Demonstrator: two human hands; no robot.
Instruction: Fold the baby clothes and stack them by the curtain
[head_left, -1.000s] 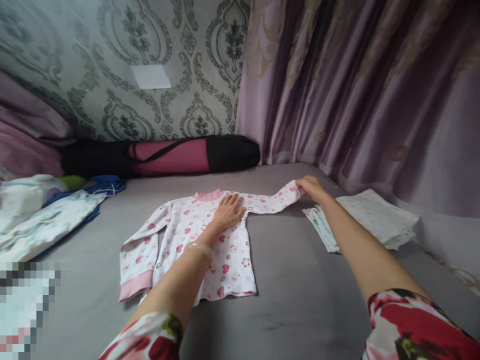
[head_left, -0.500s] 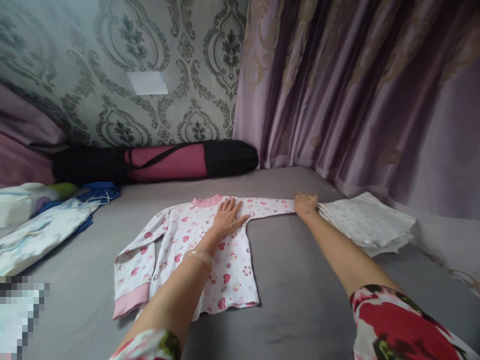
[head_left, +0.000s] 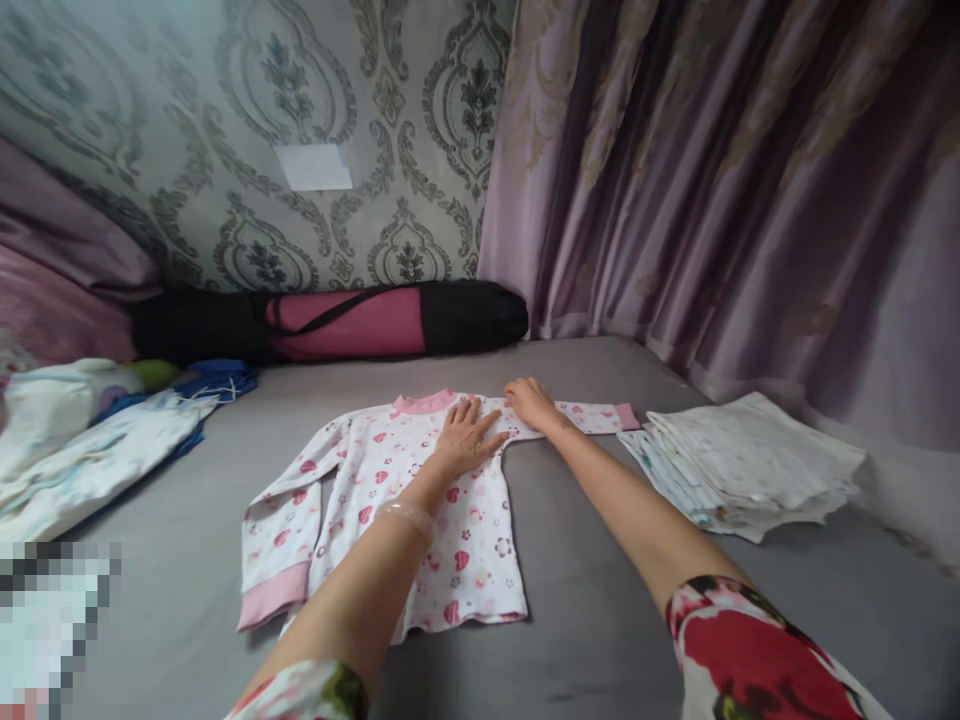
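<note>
A small white long-sleeved shirt (head_left: 390, 500) with pink hearts and pink cuffs lies flat, front up, on the grey bed (head_left: 585, 570). My left hand (head_left: 466, 438) rests palm down on its chest near the pink collar, fingers spread. My right hand (head_left: 529, 400) lies flat on the shirt's right sleeve close to the shoulder. That sleeve stretches straight to the right and ends in a pink cuff (head_left: 627, 416). The shirt's left sleeve hangs bent down along the body.
A stack of folded white cloths (head_left: 750, 462) sits just right of the sleeve cuff. A pile of loose light and blue clothes (head_left: 97, 440) lies at the left. A black and pink rolled bag (head_left: 337, 320) lies against the patterned wall. Purple curtains (head_left: 712, 180) hang at the right.
My right hand let go of the sleeve's cuff and slid left along the sleeve to the shoulder. The sleeve now lies flat and straight. My left hand stayed on the chest.
</note>
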